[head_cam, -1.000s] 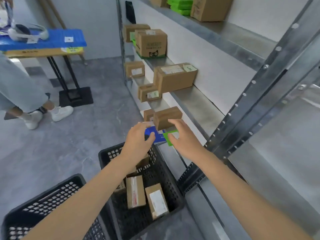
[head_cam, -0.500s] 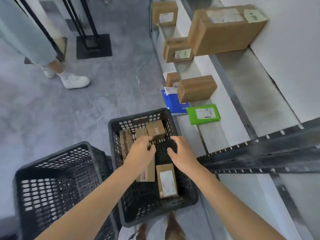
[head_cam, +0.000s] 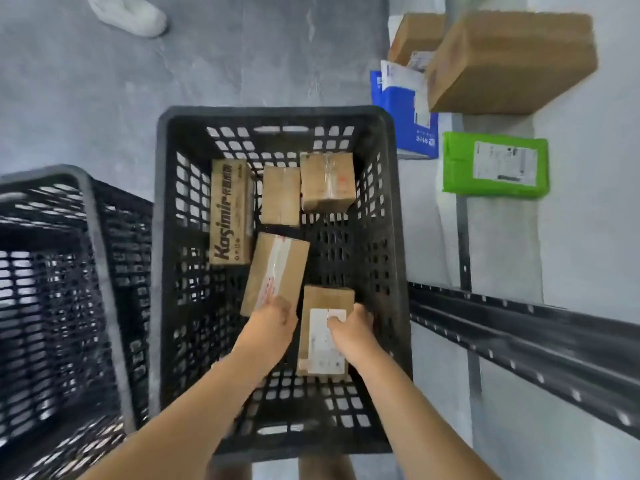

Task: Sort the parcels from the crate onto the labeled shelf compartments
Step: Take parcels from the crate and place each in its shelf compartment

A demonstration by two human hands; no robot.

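Observation:
A black plastic crate [head_cam: 162, 237] stands on the floor below me with several cardboard parcels inside. My right hand [head_cam: 349, 332] grips a small box with a white label [head_cam: 320, 355] at the crate's near right. My left hand [head_cam: 268, 327] lies on the near end of a taped box [head_cam: 277, 268] just left of it; its fingers are hidden, so its hold is unclear. Further in lie a "Kasimir" box [head_cam: 230, 211] and two plain boxes [head_cam: 327, 181].
A second black crate [head_cam: 86, 220] stands to the left. On the low shelf [head_cam: 581, 237] at right lie a green mailer [head_cam: 495, 166], a blue mailer [head_cam: 407, 112] and brown boxes [head_cam: 509, 62]. A dark shelf rail [head_cam: 519, 337] crosses near right. Someone's white shoe [head_cam: 128, 13] is far left.
My view has tilted down from the shelf to the crate. Both hands have dropped from the shelf into the crate and now touch two parcels at its near side.

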